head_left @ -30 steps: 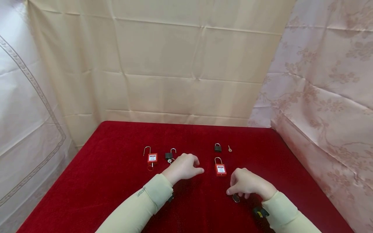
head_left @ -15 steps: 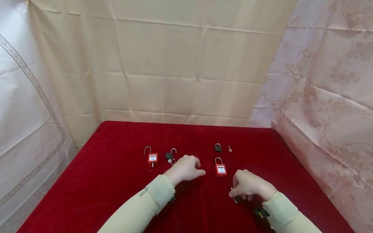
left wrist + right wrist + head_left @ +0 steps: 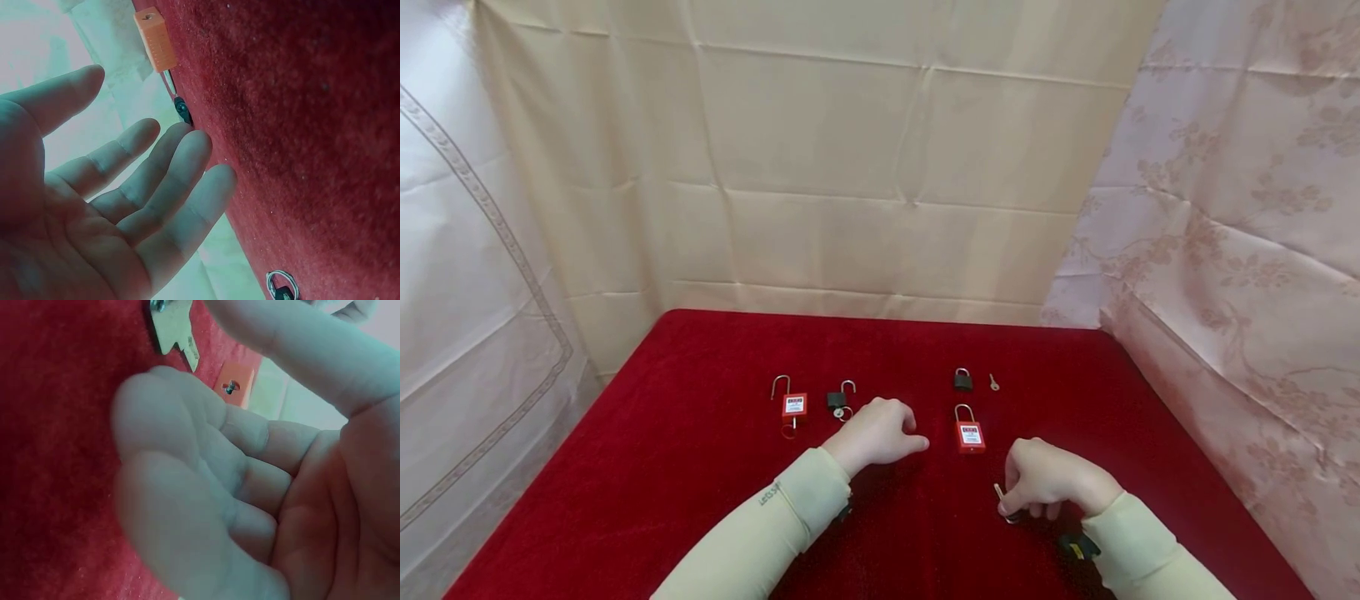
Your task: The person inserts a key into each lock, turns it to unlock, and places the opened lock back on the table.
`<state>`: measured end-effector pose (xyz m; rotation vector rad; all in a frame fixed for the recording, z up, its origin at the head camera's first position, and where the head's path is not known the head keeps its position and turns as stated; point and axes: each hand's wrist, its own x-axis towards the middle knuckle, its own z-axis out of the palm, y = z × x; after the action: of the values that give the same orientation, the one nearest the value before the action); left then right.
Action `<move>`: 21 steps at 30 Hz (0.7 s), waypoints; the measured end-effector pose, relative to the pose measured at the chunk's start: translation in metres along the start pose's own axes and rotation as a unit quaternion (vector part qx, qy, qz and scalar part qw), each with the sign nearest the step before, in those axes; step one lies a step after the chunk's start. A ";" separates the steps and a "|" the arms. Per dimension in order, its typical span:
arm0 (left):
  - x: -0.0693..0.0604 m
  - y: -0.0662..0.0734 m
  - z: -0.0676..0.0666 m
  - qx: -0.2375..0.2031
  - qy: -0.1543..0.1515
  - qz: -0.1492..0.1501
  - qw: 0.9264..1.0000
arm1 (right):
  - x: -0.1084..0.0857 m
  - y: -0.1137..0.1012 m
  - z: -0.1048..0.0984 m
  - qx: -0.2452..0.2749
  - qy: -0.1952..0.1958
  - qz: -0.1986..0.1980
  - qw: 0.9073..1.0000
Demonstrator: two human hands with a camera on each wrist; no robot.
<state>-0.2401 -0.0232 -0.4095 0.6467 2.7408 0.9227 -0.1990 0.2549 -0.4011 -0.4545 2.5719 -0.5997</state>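
My right hand (image 3: 1048,479) hangs low over the red cloth with its fingers bent. By its thumb tip a small key (image 3: 998,492) with a metal ring shows; its blade points away from me. The same key (image 3: 174,328) lies near the cloth beyond my fingertips in the right wrist view. Whether thumb and finger pinch it is hidden. My left hand (image 3: 880,429) hovers, relaxed and holding nothing, right of a black padlock (image 3: 837,401) with raised shackle and ringed key. Ahead of my right hand rests a red padlock (image 3: 970,435), its shackle down, with a white label.
Another red padlock (image 3: 793,407), shackle raised and key inserted, lies at left. Farther back on the right are a black padlock (image 3: 962,381) with its shackle down and a loose key (image 3: 994,382). The red cloth (image 3: 715,500) covers the table; curtains (image 3: 850,208) stand behind.
My right hand has shifted slightly right and toward me, baring the blade of the key by its thumb. My left hand moved very slightly right, then stayed; the padlocks lie as before.
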 end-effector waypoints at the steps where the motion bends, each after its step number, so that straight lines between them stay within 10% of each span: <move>1: 0.000 0.000 0.000 0.000 0.000 0.001 1.000 | -0.001 0.000 0.000 -0.001 -0.001 -0.001 1.000; 21: -0.004 -0.003 -0.003 -0.002 0.002 -0.005 1.000 | -0.002 0.002 0.001 -0.004 -0.031 -0.013 0.999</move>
<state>-0.2386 -0.0281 -0.4088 0.6300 2.7430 0.9271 -0.1971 0.2577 -0.4021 -0.5005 2.5143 -0.5762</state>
